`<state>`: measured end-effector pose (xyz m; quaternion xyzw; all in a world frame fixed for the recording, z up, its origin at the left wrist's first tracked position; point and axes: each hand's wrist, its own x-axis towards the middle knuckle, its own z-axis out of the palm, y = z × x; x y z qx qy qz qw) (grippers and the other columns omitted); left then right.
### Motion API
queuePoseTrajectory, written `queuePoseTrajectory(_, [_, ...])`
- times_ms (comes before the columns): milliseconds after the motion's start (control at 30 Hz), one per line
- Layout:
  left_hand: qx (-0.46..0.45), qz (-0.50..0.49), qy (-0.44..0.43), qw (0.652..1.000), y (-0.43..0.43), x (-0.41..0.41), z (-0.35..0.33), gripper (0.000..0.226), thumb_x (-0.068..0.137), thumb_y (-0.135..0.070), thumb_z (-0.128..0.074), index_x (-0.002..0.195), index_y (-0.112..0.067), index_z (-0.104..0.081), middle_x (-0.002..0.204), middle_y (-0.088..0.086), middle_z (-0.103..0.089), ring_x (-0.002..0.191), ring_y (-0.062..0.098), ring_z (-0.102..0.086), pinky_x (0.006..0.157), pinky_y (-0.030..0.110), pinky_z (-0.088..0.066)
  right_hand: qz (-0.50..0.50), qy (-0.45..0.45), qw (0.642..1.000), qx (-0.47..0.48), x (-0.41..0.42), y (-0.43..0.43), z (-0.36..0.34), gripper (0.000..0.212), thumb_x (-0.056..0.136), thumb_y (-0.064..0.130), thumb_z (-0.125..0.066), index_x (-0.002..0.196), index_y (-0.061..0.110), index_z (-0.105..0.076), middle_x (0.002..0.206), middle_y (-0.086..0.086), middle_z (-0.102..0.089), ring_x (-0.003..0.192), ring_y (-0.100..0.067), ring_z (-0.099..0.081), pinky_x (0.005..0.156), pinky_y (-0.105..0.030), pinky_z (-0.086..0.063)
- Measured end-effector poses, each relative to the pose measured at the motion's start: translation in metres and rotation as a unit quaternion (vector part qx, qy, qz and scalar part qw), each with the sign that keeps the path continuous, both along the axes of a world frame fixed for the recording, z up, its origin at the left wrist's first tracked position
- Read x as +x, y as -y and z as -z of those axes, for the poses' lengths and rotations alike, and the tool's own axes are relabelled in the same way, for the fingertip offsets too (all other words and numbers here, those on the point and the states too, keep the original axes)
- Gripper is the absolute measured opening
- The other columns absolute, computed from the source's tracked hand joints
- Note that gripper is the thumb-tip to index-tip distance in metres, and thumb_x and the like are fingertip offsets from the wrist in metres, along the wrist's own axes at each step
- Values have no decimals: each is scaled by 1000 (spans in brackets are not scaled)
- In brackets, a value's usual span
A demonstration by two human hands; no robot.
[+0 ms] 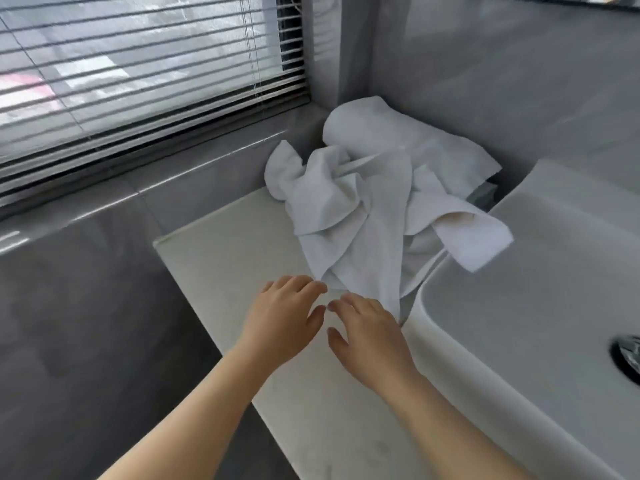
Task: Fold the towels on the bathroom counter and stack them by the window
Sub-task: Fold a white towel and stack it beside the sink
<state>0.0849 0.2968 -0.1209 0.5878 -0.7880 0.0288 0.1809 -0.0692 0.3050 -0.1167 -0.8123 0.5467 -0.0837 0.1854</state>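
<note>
Lying in a crumpled white heap, the towels (pixel 360 209) are occupying the far end of the pale worktop (pixel 221 261), in the corner below the window blind (pixel 138 81) and against the grey wall (pixel 485 81). Folds are twisting over one another. A smoother, rounded piece is sitting at the back, and one flap is draping over the rim of the white basin (pixel 519 306). Left grip (pixel 287 317) and right grip (pixel 369 336) are hovering side by side at the heap's near edge, both released, fingers spreading loosely and grasping nothing. Whether the fingertips are touching cloth cannot be told.
</note>
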Motion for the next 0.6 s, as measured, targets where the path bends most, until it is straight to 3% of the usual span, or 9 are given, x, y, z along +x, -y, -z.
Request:
queuePoseTrajectory(133, [21, -17, -11, 1000, 30, 8, -1, 26, 74, -28, -61, 96, -19, -70, 92, -2, -70, 81, 24, -67, 67, 33, -51, 43, -20, 999, -24, 12, 31, 5, 45, 96, 32, -41, 140, 24, -38, 150, 1, -30, 135, -21, -27, 106, -31, -25])
queuePoseTrajectory(233, [108, -48, -34, 992, 48, 6, 4, 34, 90, -27, -55, 123, -21, -58, 126, -1, -58, 112, 25, -53, 88, 33, -40, 89, -57, 994, -10, 11, 47, 17, 50, 94, 32, -43, 143, 26, -31, 155, -2, -16, 139, -25, -18, 110, -36, -19])
queuePoseTrajectory(333, [194, -68, -63, 977, 63, -5, 18, 49, 91, -29, -54, 137, -26, -41, 143, -5, -39, 125, 22, -41, 95, 32, -37, 115, -83, 990, 21, 4, 51, 32, 51, 93, 33, -43, 142, 25, -30, 149, -1, -25, 133, -24, -27, 107, -35, -21])
queuePoseTrajectory(433, [264, -115, -198, 937, 71, -17, 33, 62, 86, -28, -61, 142, -24, -35, 145, 1, -36, 128, 26, -39, 101, 33, -36, 123, -78, 989, -2, 0, 51, 37, 46, 95, 25, -39, 140, 26, -33, 143, 3, -34, 128, -22, -31, 101, -32, -23])
queuePoseTrajectory(600, [267, -150, -270, 913, 73, -22, 42, 59, 85, -15, -61, 140, -22, -39, 136, 5, -42, 110, 27, -53, 98, 33, -42, 160, -54, 986, -9, -1, 58, 39, 41, 97, 11, -34, 137, 20, -37, 138, 2, -42, 124, -22, -35, 93, -31, -26])
